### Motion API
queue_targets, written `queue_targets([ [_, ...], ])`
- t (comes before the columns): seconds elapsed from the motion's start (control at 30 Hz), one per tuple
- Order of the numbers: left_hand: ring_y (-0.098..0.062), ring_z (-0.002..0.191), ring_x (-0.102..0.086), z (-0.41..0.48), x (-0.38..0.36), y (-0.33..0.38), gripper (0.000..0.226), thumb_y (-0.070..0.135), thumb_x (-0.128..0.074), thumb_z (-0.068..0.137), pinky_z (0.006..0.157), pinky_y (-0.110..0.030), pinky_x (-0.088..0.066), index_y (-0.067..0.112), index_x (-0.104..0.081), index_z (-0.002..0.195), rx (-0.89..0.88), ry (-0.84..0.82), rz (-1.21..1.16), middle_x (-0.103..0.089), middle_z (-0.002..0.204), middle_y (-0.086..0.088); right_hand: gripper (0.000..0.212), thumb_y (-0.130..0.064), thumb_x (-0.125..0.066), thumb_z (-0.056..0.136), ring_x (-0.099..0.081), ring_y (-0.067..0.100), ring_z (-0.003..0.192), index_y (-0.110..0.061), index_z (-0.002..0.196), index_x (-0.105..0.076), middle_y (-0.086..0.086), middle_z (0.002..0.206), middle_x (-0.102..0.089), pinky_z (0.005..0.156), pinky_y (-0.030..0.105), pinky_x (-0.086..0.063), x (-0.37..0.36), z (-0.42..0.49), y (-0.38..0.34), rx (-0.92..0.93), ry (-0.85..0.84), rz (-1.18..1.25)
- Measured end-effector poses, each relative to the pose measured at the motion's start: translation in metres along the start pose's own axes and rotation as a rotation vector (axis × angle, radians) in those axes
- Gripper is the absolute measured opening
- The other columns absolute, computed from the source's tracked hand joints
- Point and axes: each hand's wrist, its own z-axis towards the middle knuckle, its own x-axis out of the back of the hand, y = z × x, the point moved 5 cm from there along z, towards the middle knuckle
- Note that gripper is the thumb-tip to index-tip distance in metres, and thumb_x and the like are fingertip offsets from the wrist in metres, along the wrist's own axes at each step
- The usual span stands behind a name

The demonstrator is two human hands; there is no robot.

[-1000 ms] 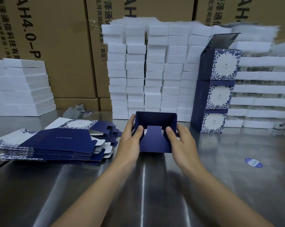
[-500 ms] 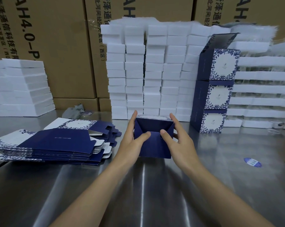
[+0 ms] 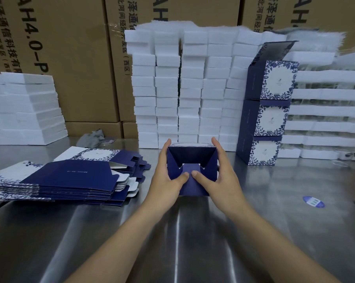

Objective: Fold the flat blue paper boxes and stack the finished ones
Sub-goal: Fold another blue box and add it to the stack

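While the left hand (image 3: 166,178) and right hand (image 3: 223,180) grip the blue box (image 3: 193,156) by its sides, both thumbs press its flap.
Flat boxes (image 3: 60,176) lie left; the finished stack (image 3: 268,119) stands right.

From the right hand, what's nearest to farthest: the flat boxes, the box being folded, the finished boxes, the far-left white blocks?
From the right hand:
1. Box being folded: held by it.
2. Finished boxes: just right, slightly behind.
3. Flat boxes: left, past the left hand.
4. White blocks: far left, at the back.
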Motion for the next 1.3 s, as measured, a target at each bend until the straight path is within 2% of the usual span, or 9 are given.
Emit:
queue_targets([
  [0.27,-0.002,0.124,-0.063,-0.001,0.002,0.002,0.088,0.006,-0.075,0.096,0.099,-0.033,-0.060,0.054,-0.031,0.157,-0.013,0.014,-0.001,-0.058,0.147,0.015,0.091,-0.031,-0.081,0.094,-0.058,0.009,0.134,-0.058,0.159,-0.024,-0.016,0.151,-0.055,0.107,0.042,-0.056,-0.002,-0.002,-0.001,-0.028,-0.003,0.017],
  [0.37,0.006,0.114,-0.065,-0.001,0.001,0.004,0.077,0.007,-0.067,0.099,0.088,-0.014,-0.054,0.052,-0.038,0.154,-0.014,0.011,-0.046,-0.062,0.142,0.014,0.070,-0.053,-0.069,0.098,-0.056,0.002,0.134,-0.051,0.159,-0.033,-0.019,0.145,-0.061,0.110,0.029,-0.047,-0.003,-0.002,-0.004,-0.096,0.020,0.033],
  [0.43,0.013,0.111,-0.063,0.000,0.000,0.007,0.073,0.009,-0.063,0.102,0.085,-0.010,-0.051,0.051,-0.037,0.155,-0.017,0.013,-0.087,-0.060,0.141,0.011,0.038,-0.061,-0.053,0.104,-0.061,-0.014,0.114,-0.049,0.139,-0.059,-0.029,0.124,-0.070,0.093,0.010,-0.046,-0.001,-0.001,-0.005,-0.153,0.054,0.058],
  [0.5,0.012,0.115,-0.063,0.000,0.000,0.009,0.067,0.017,-0.060,0.105,0.086,-0.011,-0.051,0.053,-0.035,0.156,-0.017,0.025,-0.138,-0.060,0.141,0.011,0.034,-0.063,-0.040,0.107,-0.055,-0.030,0.097,-0.047,0.123,-0.066,-0.045,0.103,-0.066,0.077,-0.004,-0.038,0.001,0.000,-0.009,-0.169,0.089,0.074],
  [0.7,0.012,0.123,-0.060,-0.001,0.006,0.019,0.048,0.058,-0.052,0.105,0.102,-0.023,-0.047,0.061,-0.039,0.151,-0.029,0.075,-0.150,-0.061,0.135,0.031,0.033,-0.052,-0.037,0.112,-0.055,-0.019,0.076,-0.043,0.088,-0.057,-0.038,0.075,-0.062,0.068,0.000,-0.037,0.005,0.000,-0.014,-0.151,0.153,-0.036],
  [0.8,0.006,0.139,-0.047,-0.001,0.009,0.020,0.054,0.073,-0.045,0.092,0.120,-0.037,-0.037,0.066,-0.042,0.145,-0.023,0.094,-0.131,-0.051,0.149,0.031,0.035,-0.056,-0.036,0.111,-0.058,-0.018,0.087,-0.039,0.108,-0.067,-0.030,0.093,-0.070,0.073,-0.001,-0.039,0.007,-0.001,-0.014,-0.135,0.169,0.019],
  [0.93,-0.012,0.142,-0.050,-0.002,0.010,0.019,0.049,0.077,-0.038,0.090,0.110,-0.042,-0.047,0.068,-0.046,0.138,0.000,0.104,-0.107,-0.050,0.156,0.014,0.026,-0.047,-0.043,0.112,-0.057,-0.023,0.090,-0.035,0.115,-0.066,-0.042,0.096,-0.065,0.076,-0.002,-0.038,0.010,-0.001,-0.016,-0.108,0.204,0.078],
  [1.03,-0.012,0.143,-0.050,-0.003,0.010,0.022,0.050,0.076,-0.040,0.090,0.121,-0.050,-0.039,0.066,-0.047,0.139,-0.007,0.118,-0.107,-0.048,0.156,0.014,0.018,-0.032,-0.051,0.108,-0.060,-0.020,0.096,-0.033,0.117,-0.067,-0.040,0.101,-0.068,0.077,0.000,-0.040,0.008,0.000,-0.018,-0.086,0.182,0.132],
  [1.3,0.005,0.119,-0.061,-0.002,0.014,0.022,0.065,0.060,-0.063,0.091,0.114,-0.037,-0.046,0.039,-0.050,0.151,-0.063,0.175,-0.112,-0.060,0.131,0.013,0.076,0.005,-0.060,0.084,-0.059,0.003,0.121,-0.029,0.151,-0.048,-0.009,0.128,-0.061,0.102,0.025,-0.049,0.003,0.002,-0.005,-0.076,0.121,-0.002],
])
